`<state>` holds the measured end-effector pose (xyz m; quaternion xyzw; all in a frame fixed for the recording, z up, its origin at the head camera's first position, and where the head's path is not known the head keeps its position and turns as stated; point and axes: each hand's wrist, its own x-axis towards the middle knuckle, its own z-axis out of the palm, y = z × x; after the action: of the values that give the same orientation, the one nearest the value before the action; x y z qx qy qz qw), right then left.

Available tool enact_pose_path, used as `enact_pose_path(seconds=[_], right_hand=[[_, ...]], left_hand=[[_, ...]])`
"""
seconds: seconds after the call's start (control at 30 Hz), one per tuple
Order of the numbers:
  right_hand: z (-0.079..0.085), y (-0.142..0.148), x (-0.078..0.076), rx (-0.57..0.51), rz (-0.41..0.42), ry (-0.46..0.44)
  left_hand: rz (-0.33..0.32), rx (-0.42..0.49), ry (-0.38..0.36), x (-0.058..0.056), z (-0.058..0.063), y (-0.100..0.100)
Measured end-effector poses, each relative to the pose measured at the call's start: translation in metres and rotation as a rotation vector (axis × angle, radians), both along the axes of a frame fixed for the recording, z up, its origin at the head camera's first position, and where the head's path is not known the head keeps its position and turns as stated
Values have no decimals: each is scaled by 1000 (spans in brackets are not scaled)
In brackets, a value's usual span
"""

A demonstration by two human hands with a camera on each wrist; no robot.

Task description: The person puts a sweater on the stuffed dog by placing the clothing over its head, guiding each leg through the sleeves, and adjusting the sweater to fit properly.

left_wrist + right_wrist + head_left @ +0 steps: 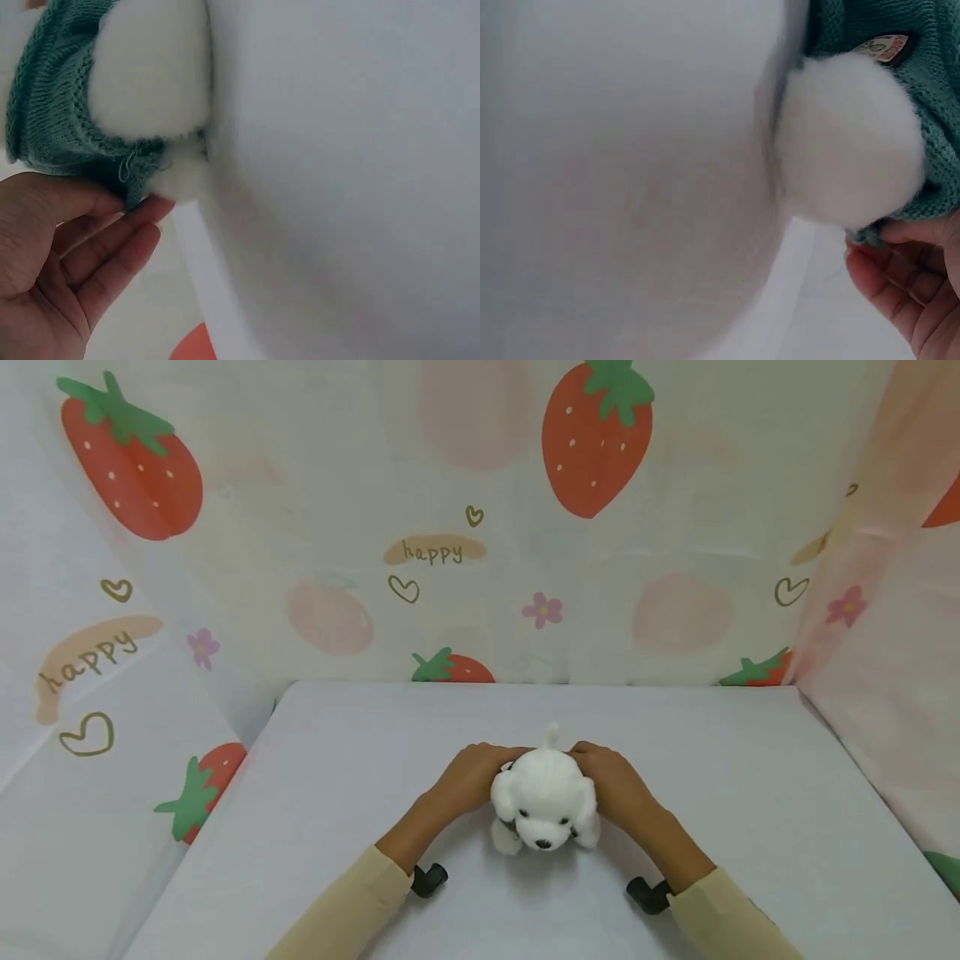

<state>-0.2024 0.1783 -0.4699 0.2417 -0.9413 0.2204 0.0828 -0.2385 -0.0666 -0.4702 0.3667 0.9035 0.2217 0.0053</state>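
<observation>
A white plush dog [546, 785] stands on the table, its face toward me in the head view and its tail sticking up behind. It wears a teal knitted sweater [49, 112], which shows a small label patch [887, 48] in the right wrist view. My left hand [480, 774] reaches around the dog's left-of-picture side and pinches the sweater's edge between thumb and fingers. On the other side, my right hand [609, 777] pinches a bit of the sweater's hem beside a round white leg [847, 142]. From the head view, the fingertips are hidden behind the dog.
The white table [360, 735] spreads around the dog on all sides. Behind it hangs a cloth backdrop [337, 510] printed with strawberries, hearts and flowers, with further cloth at left and right. Black wrist cameras [429, 881] sit below both wrists.
</observation>
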Motion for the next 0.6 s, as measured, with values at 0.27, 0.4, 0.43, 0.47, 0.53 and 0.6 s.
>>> enact_pose_path(seconds=[0.27,0.4,0.43,0.47,0.53,0.6], right_hand=[[3,1,1,38,-21,-14],[1,3,3,-44,-19,-43],[1,4,4,-62,-10,-49],[1,4,3,-74,-4,-56],[1,6,3,-78,9,-72],[1,7,1,-52,14,-88]], left_hand=[[13,162,-143,-2,1,-4],[-7,168,-275,-3,4,-8],[-13,163,-291,-4,4,-8],[-18,160,-301,-4,3,-8],[-27,156,-299,-5,3,-8],[-33,157,-287,-6,2,-7]])
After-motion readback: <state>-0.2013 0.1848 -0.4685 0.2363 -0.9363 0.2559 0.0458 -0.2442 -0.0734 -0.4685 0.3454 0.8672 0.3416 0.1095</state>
